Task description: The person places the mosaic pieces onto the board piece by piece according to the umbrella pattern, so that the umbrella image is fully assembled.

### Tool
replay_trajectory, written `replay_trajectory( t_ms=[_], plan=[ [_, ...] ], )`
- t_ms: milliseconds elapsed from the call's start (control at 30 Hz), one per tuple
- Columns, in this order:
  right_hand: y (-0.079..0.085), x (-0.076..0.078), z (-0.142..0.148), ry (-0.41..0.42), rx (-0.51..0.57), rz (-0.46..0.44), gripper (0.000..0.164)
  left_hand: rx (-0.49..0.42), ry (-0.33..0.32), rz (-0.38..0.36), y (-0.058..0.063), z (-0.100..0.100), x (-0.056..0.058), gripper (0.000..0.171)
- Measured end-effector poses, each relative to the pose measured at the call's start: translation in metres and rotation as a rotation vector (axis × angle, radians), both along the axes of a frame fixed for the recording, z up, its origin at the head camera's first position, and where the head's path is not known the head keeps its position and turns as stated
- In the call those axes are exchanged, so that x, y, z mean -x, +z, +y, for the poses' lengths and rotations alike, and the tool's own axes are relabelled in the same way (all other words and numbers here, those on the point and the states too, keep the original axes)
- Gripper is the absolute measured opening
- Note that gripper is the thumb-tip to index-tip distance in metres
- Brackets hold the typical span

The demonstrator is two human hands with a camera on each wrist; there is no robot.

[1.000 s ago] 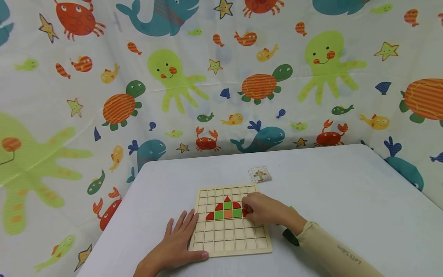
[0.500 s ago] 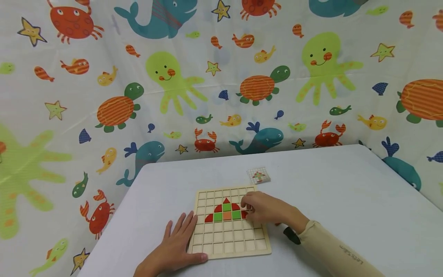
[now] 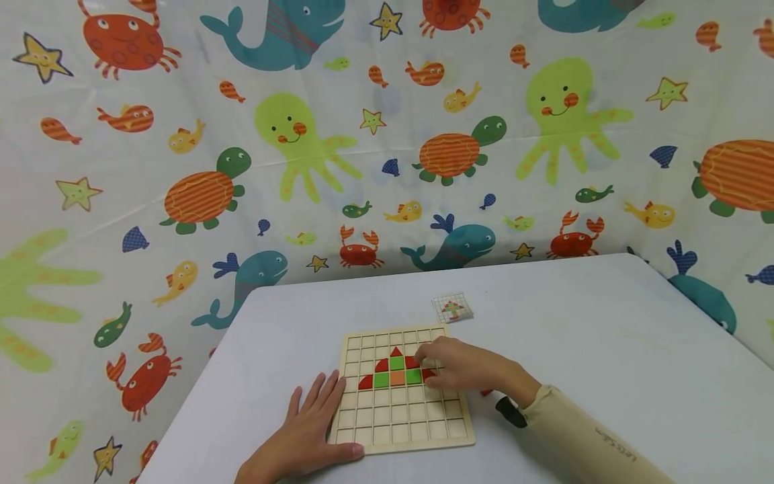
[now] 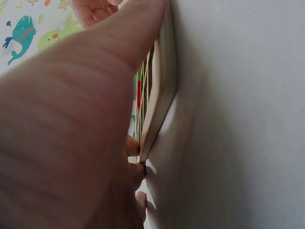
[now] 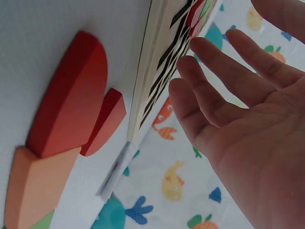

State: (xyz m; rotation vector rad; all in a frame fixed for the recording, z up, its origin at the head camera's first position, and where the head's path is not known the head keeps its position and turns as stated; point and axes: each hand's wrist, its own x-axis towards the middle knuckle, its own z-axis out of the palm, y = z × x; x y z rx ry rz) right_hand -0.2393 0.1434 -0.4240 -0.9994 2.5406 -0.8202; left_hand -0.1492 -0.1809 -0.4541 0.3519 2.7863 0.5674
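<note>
A square wooden grid board [image 3: 399, 430] lies on the white table. In its cells sit red curved pieces [image 3: 365, 382], a red triangle [image 3: 396, 351], green squares [image 3: 381, 380] and an orange square [image 3: 397, 378], forming a stepped shape. My left hand [image 3: 308, 430] rests along the board's left edge, fingers straight and spread, thumb at the front corner. Over the board's right side, my right hand [image 3: 462, 366] has its fingertips at the right-end red piece [image 3: 426, 374]. The right wrist view shows that hand's fingers [image 5: 221, 74] loosely bent and apart, palm visible.
Behind the board lies a small pattern card [image 3: 452, 308]. To the board's right, the right wrist view shows loose red pieces [image 5: 71, 95] and an orange block [image 5: 38, 191] on the table. A dark object [image 3: 510, 412] is by the right cuff. A sea-animal curtain hangs behind.
My right hand has shifted slightly left, its fingertips now covering part of the upper right red piece. The left hand keeps its place on the board's edge.
</note>
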Motion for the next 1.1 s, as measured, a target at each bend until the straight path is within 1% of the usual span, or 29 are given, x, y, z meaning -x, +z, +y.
replay_trajectory(
  t_ms=[133, 267, 500, 767, 967, 1100],
  plan=[
    [-0.001, -0.001, -0.004, -0.002, -0.032, 0.000, 0.032, 0.000, -0.005, 0.006, -0.002, -0.003, 0.002, 0.128],
    [0.000, -0.002, -0.001, -0.003, -0.026, 0.008, 0.033, -0.001, 0.004, -0.008, -0.004, -0.003, 0.003, 0.131],
    [0.014, -0.006, 0.017, 0.000, 0.040, 0.016, 0.042, 0.000, 0.010, -0.009, -0.005, -0.002, 0.003, 0.131],
    [0.023, -0.012, 0.049, -0.088, 0.048, -0.025, 0.057, 0.002, 0.009, 0.001, -0.002, -0.001, 0.004, 0.131],
    [0.021, -0.016, 0.069, -0.128, 0.038, -0.066, 0.065, 0.009, 0.017, -0.004, -0.002, -0.002, 0.004, 0.131],
    [0.018, -0.017, 0.084, -0.159, 0.027, -0.094, 0.068, 0.007, 0.023, -0.023, -0.002, -0.003, 0.004, 0.131]
  ],
)
